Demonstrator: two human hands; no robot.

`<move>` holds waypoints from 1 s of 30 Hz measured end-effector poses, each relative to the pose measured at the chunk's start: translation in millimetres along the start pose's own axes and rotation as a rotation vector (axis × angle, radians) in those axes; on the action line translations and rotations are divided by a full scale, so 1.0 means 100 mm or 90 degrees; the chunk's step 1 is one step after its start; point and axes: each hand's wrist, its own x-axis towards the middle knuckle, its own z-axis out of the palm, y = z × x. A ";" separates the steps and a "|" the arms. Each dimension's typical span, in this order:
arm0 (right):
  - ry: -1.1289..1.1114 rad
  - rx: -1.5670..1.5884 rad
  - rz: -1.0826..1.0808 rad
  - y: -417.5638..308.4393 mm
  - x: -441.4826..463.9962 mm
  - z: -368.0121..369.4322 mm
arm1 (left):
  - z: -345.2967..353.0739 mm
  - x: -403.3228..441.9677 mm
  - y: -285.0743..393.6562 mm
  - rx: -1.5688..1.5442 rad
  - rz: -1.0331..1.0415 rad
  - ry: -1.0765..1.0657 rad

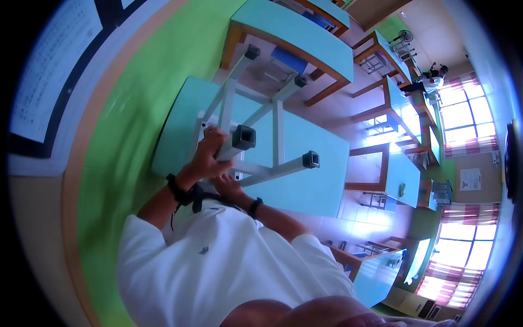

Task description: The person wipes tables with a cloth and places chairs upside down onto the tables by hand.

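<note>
An upturned stool (278, 131) with grey metal legs and black square end caps rests on a light-blue table (321, 185). My left hand (210, 152) is wrapped round the stool's frame near the base of one leg. Lower down, beside the frame's near edge, my right hand (226, 185) has its fingers against the stool; its grip is partly hidden by the leg. Black bands circle both wrists. The stool's seat is mostly hidden under the frame and my hands.
A green wall (114, 163) runs close along the left. Beyond the table stand another blue-topped table (294, 38) and a blue stool (289, 60). More tables fill the right side. Another person (433, 82) is far off near the windows.
</note>
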 end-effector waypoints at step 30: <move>-0.044 0.029 0.091 -0.08 0.30 0.16 | -0.18 -0.41 -0.55 0.061 -0.079 0.087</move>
